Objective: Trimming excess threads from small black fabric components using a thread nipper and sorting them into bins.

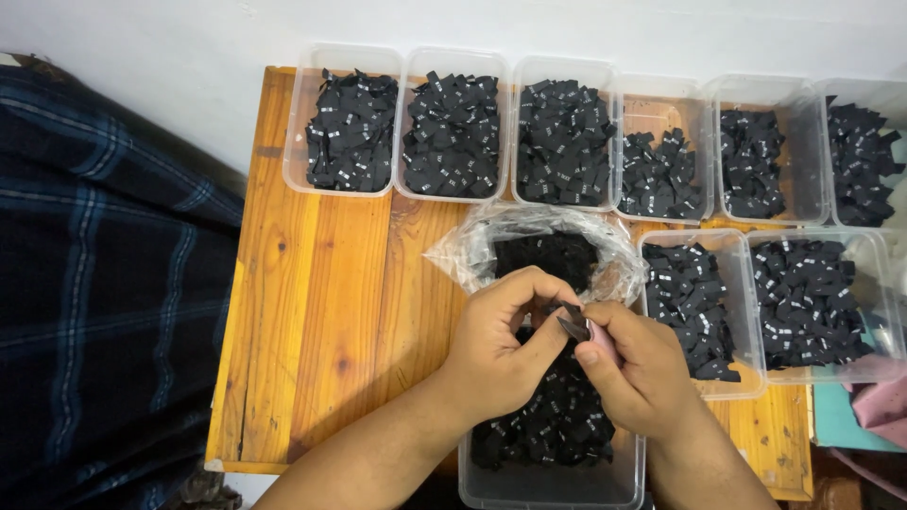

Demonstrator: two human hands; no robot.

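- The left hand (496,345) is seen raised over the near edge of the orange-brown wooden table (321,312), its forearm entering from the bottom of the view; the fingers are curled inward and the thumb and forefinger are pinched on a small black folded fabric label (573,324)
- The right hand (638,368) is held just beside the left, touching it at the fingertips; its fingers are bent and closed on the same label from the other side, with the thumb laid along it
- The label is held between both hands, above a clear rectangular plastic tub (553,463) at the near edge, which is part filled with the same black labels
- A crumpled clear plastic bag (529,241) with black labels inside is seen just beyond the hands, near the table's middle
- Nine clear tubs can be counted in all: six in a row along the far edge, such as the leftmost far tub (342,123), two more near the right edge behind the right hand, and the one beneath the hands
- Every tub is seen to hold black labels; the labels themselves are too many to count
- One dark blue checked cloth (104,283) is seen lying off the table's left edge
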